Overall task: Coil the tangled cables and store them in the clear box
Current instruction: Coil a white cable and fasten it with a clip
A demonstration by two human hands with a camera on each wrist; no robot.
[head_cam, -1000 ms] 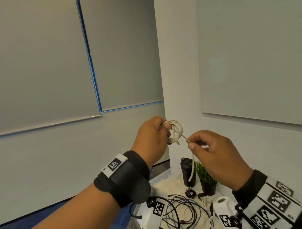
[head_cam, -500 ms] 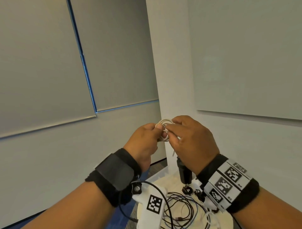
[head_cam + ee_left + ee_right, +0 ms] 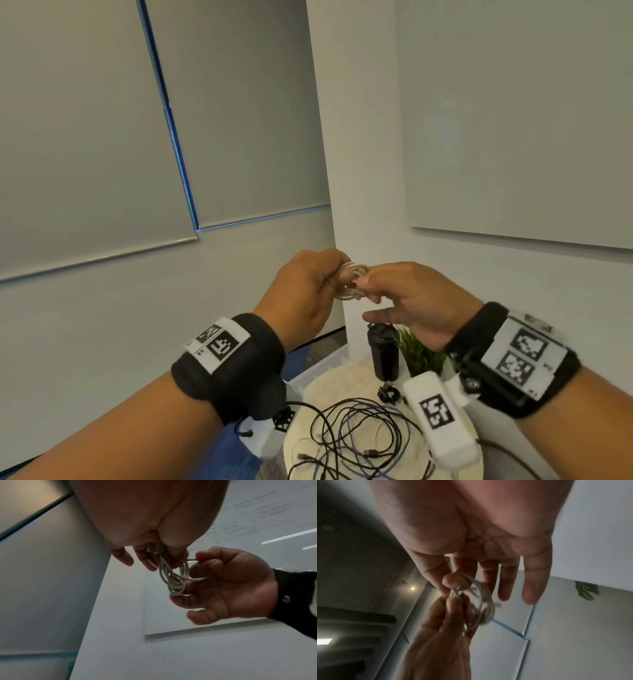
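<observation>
Table (image 3: 318,387), round, pale, lower centre of head view: tangle of dark cables (image 3: 356,431) on it, black cup (image 3: 383,353) and small green plant (image 3: 419,354) behind. Neither wrist view shows any of this. Left hand (image 3: 305,294) grasps white coiled cable (image 3: 352,281) at frame centre; left wrist view alone shows its plug pinched under the fingers (image 3: 147,562). Right hand (image 3: 418,301) pinches coil's edge, thumb and forefinger; other fingers straight. Blurred, loop count unclear.
</observation>
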